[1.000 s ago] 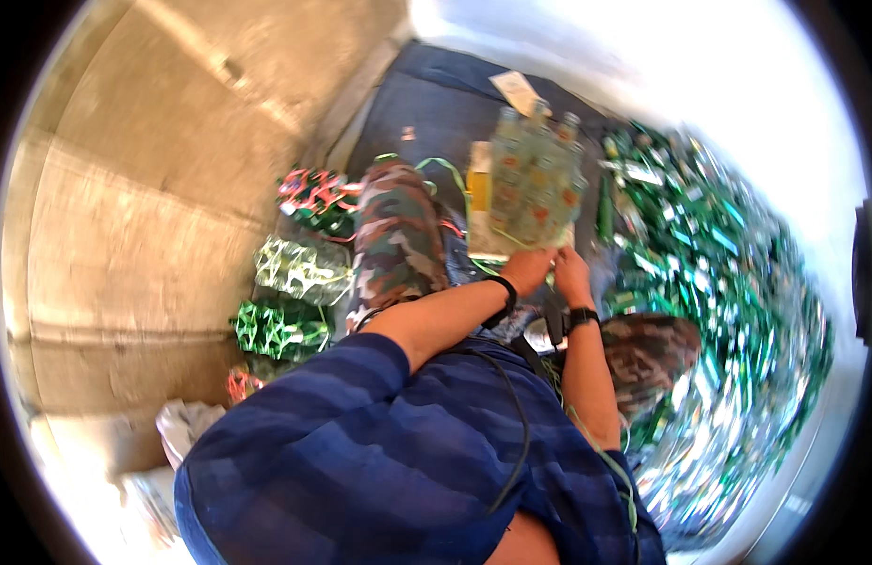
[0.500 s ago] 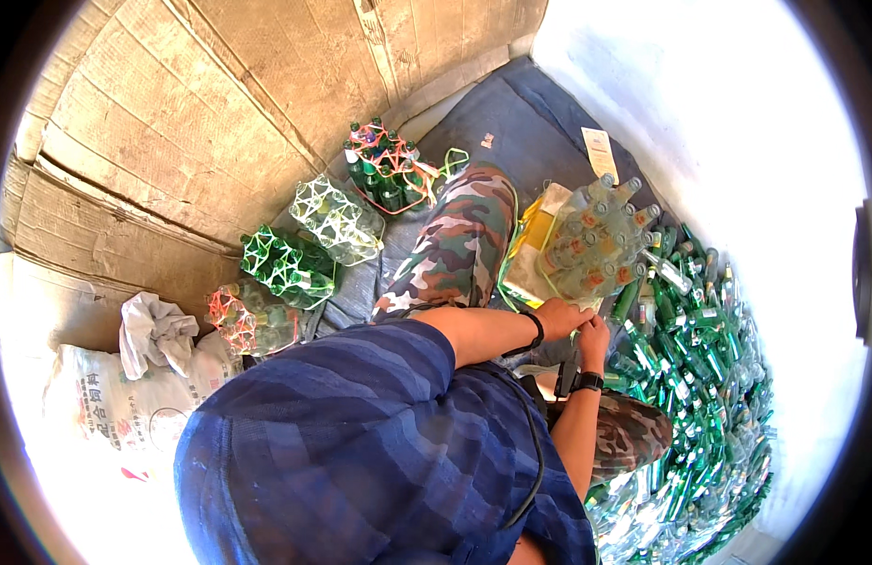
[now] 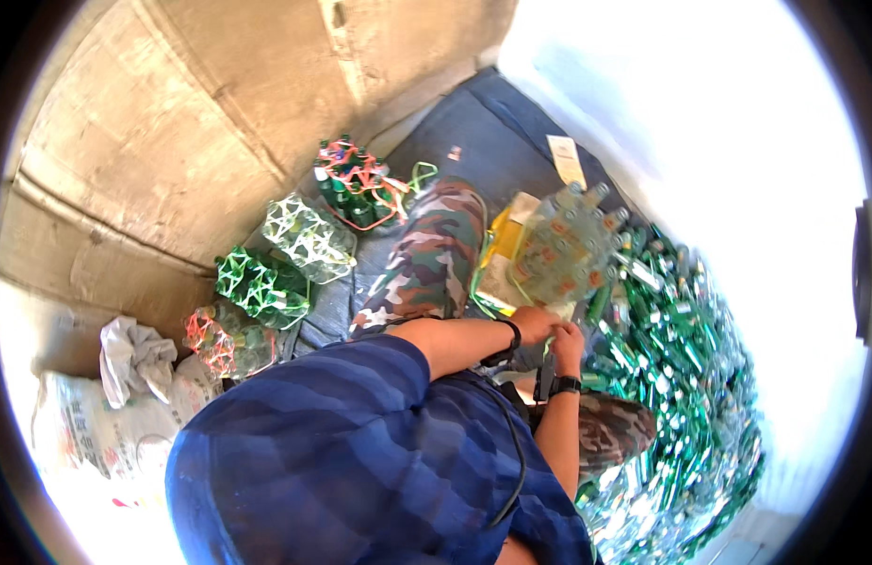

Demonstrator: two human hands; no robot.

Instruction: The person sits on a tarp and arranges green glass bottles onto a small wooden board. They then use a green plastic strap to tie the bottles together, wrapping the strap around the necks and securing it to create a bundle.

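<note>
A bundle of clear glass bottles (image 3: 563, 250) stands upright on yellow sheets (image 3: 500, 247) between my knees. My left hand (image 3: 535, 323), with a black band on the wrist, and my right hand (image 3: 569, 337), with a dark watch on the wrist, meet at the bundle's near edge. Both have their fingers closed, and a thin green strap (image 3: 547, 356) hangs down between them. My left leg in camouflage trousers (image 3: 431, 259) stretches out beside the bundle. My blue striped shirt (image 3: 360, 452) hides the ground below my arms.
A large heap of loose green bottles (image 3: 681, 377) lies to the right. To the left, several bottle bundles tied with white (image 3: 306, 237), green (image 3: 260, 285) and pink (image 3: 354, 181) straps sit along a concrete wall (image 3: 172, 141). White sacks (image 3: 97, 414) lie at lower left, on a blue mat (image 3: 464, 132).
The view has swung, so more of the wall and the tied bundles now shows on the left. Both hands have stayed together at the near edge of the clear-bottle bundle.
</note>
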